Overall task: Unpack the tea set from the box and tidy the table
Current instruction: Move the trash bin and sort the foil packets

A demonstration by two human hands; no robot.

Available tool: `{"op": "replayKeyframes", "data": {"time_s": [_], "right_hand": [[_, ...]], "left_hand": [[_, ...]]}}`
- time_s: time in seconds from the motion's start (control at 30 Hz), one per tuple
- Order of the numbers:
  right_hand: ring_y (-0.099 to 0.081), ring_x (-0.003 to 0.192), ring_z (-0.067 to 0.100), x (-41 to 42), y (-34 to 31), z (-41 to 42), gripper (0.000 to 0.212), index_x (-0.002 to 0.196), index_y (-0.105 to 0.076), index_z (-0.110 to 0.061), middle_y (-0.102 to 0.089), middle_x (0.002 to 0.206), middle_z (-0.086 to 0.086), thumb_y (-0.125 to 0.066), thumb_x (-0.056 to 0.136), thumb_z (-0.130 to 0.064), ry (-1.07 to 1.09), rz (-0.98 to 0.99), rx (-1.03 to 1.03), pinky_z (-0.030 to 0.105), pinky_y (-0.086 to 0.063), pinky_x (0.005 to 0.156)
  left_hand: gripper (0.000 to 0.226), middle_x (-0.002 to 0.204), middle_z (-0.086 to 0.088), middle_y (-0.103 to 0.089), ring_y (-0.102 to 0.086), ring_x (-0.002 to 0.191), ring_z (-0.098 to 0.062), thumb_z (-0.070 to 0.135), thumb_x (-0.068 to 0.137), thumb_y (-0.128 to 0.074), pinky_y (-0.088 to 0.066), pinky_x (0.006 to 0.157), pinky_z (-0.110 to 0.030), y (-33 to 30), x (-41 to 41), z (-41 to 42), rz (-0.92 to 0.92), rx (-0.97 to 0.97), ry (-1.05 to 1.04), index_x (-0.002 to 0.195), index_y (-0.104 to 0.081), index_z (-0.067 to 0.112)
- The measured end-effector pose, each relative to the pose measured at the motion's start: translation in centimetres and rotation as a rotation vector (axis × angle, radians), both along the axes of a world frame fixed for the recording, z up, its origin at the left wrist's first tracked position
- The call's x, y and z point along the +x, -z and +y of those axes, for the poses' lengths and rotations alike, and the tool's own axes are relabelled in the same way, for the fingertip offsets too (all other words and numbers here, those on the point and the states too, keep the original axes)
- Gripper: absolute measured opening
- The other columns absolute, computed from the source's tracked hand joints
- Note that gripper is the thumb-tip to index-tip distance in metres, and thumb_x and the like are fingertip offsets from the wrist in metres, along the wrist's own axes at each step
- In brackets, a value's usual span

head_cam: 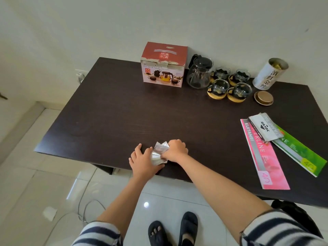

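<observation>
Silver wrapper (159, 153): crumpled foil at the near edge of our table (106, 112), caught between both our hands.
Right hand (176, 150): fingers curled tight into a fist over the foil's right side.
Left hand (142, 159): fingers spread flat, palm down on the table, its thumb side pressed to the foil's left edge.
Box (163, 65): red, closed, standing at the far edge.
Teapot (199, 72): glass, black lid, just right of the box.
Cups (229, 85): four glass ones clustered beside the teapot.
Tin (269, 74): white, open, tilted at the far right.
Lid (264, 98): gold, lying near the tin and the cups.
Pamphlets (276, 148): pink and green, overlapped on our right.
</observation>
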State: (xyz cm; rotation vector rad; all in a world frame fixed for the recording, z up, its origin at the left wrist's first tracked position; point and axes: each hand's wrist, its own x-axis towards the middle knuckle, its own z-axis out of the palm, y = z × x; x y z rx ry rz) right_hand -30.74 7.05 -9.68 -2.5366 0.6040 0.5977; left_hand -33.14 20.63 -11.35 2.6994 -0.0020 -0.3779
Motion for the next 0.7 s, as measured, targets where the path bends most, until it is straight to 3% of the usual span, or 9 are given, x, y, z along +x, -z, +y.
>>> {"op": "replayKeyframes", "data": {"time_s": [0.1,0.17,0.23,0.37,0.43,0.5,0.57,0.7], "right_hand": [[-0.061,0.093,0.025,-0.3,0.0,-0.3,0.011,0.079,-0.061,-0.015,-0.058,0.092,0.002,-0.068,0.071,-0.013,0.008,-0.049,0.150,0.033,-0.048,0.069],[-0.059,0.078,0.019,-0.8,0.0,-1.1,0.014,0.073,-0.055,-0.015,-0.058,0.079,-0.001,-0.067,0.072,-0.007,0.053,-0.090,0.275,0.028,-0.045,0.059],[-0.055,0.071,0.016,-1.8,-0.3,-2.1,0.021,0.072,-0.052,-0.014,-0.057,0.076,0.000,-0.071,0.073,-0.007,0.123,-0.132,0.402,0.027,-0.042,0.058],[-0.060,0.075,0.014,-4.7,-0.6,-4.0,0.012,0.082,-0.063,-0.011,-0.063,0.079,0.001,-0.071,0.079,-0.003,0.305,-0.211,0.665,0.024,-0.047,0.064],[-0.064,0.088,0.017,-6.4,-0.7,-5.0,0.013,0.093,-0.066,-0.010,-0.067,0.089,0.002,-0.070,0.082,-0.003,0.439,-0.256,0.787,0.027,-0.052,0.073],[-0.065,0.092,0.020,-8.2,-0.8,-6.0,0.014,0.093,-0.065,-0.014,-0.068,0.095,0.003,-0.069,0.084,-0.005,0.583,-0.312,0.864,0.031,-0.055,0.077],[-0.067,0.091,0.023,-10.1,-1.1,-7.2,0.013,0.092,-0.064,-0.015,-0.069,0.097,0.007,-0.067,0.086,-0.004,0.720,-0.364,0.936,0.034,-0.058,0.076],[-0.069,0.085,0.024,-14.6,-1.3,-10.8,0.011,0.096,-0.067,-0.010,-0.070,0.095,0.011,-0.066,0.086,-0.003,0.957,-0.471,0.967,0.036,-0.058,0.073]], "left_hand": [[0.085,0.146,-0.001,-0.025,-0.027,0.131,-0.027,0.062,0.058,-0.077,-0.024,0.109,-0.043,-0.3,-0.3,0.1,-0.004,-0.024,0.054,0.130,-0.048,0.030],[0.097,0.137,0.004,-0.031,-0.031,0.126,-0.023,0.068,0.049,-0.077,-0.027,0.107,-0.041,-0.7,-0.4,0.3,0.048,-0.026,0.129,0.131,-0.044,0.030],[0.101,0.127,0.009,-0.040,-0.039,0.119,-0.016,0.068,0.044,-0.078,-0.034,0.103,-0.037,-1.5,-0.4,0.5,0.164,-0.153,0.145,0.130,-0.042,0.030],[0.060,0.097,-0.001,-0.063,-0.061,0.090,-0.013,0.027,0.073,-0.081,-0.047,0.076,-0.023,-2.5,-0.7,0.6,0.346,-0.773,-0.155,0.122,-0.048,0.015],[0.033,0.078,-0.002,-0.064,-0.061,0.075,-0.013,0.012,0.080,-0.074,-0.046,0.072,-0.027,-2.6,-1.0,0.0,0.333,-0.840,-0.230,0.109,-0.059,0.009],[0.011,0.068,-0.001,-0.059,-0.056,0.066,-0.012,0.007,0.082,-0.069,-0.045,0.065,-0.024,-2.9,-1.6,-1.4,0.359,-0.842,-0.192,0.093,-0.066,0.009],[0.006,0.071,-0.003,-0.058,-0.055,0.067,-0.012,0.009,0.083,-0.069,-0.046,0.064,-0.022,-3.2,-2.3,-3.3,0.401,-0.846,-0.158,0.089,-0.067,0.011],[0.006,0.084,-0.006,-0.065,-0.062,0.080,-0.018,0.013,0.085,-0.066,-0.052,0.076,-0.034,-3.5,-4.3,-8.5,0.498,-0.815,-0.095,0.091,-0.066,0.013]]}}
